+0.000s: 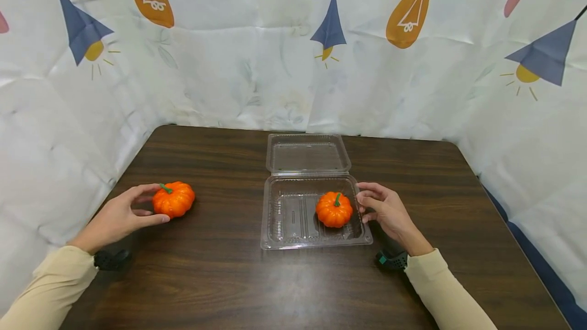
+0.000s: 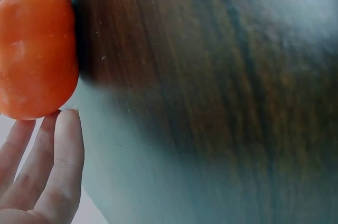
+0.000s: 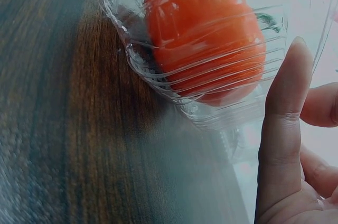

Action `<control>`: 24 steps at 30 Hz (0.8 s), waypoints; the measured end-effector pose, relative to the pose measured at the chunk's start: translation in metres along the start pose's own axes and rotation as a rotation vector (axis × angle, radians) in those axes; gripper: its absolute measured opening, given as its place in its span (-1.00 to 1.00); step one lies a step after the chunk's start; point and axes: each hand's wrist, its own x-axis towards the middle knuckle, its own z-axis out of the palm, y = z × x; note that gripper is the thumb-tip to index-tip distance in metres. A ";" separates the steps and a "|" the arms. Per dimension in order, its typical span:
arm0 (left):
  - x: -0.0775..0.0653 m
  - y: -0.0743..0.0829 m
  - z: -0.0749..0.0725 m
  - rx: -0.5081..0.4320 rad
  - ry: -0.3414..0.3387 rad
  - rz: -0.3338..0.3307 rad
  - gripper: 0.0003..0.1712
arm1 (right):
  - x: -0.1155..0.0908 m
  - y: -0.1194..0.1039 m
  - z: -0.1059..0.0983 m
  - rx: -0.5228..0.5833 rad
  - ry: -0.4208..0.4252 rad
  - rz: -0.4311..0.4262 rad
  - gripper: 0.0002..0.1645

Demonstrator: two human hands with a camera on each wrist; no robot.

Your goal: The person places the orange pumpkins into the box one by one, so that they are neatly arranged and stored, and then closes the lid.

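Observation:
At the left of the table, my left hand [image 1: 121,215] holds a small orange pumpkin [image 1: 173,199] with a green stem, fingers behind it and thumb along its near side. Up close in the left wrist view, the same pumpkin [image 2: 37,49] has fingertips against it. A clear plastic clamshell box [image 1: 293,241] lies with its lid [image 1: 309,154] folded back. Inside its right half sits a second orange pumpkin [image 1: 334,210]. My right hand [image 1: 385,210] grips the box's right rim with bent fingers. Through the ribbed wall, the right wrist view shows that second pumpkin [image 3: 206,39].
The dark wood-grain table [image 1: 220,279] has rounded far corners. White curtains [image 1: 220,80] printed with lamps and bulbs hang behind it and at both sides. Each wrist wears a dark strap [image 1: 110,260].

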 end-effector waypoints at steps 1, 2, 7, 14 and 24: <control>0.001 0.000 0.001 0.006 0.002 0.000 -0.02 | 0.000 0.000 0.000 0.001 -0.002 -0.001 -0.45; 0.001 0.000 0.001 0.011 0.004 0.001 -0.02 | 0.000 0.000 0.000 0.001 0.000 0.001 -0.45; 0.005 -0.003 0.004 0.029 0.038 0.013 -0.04 | 0.001 0.001 0.001 -0.004 0.004 0.009 -0.43; 0.007 -0.003 0.008 0.011 0.067 0.032 -0.04 | 0.001 0.000 0.001 -0.008 0.007 0.010 -0.41; 0.011 -0.004 0.009 0.000 0.057 0.023 -0.05 | 0.001 0.001 0.000 -0.014 0.015 0.012 -0.41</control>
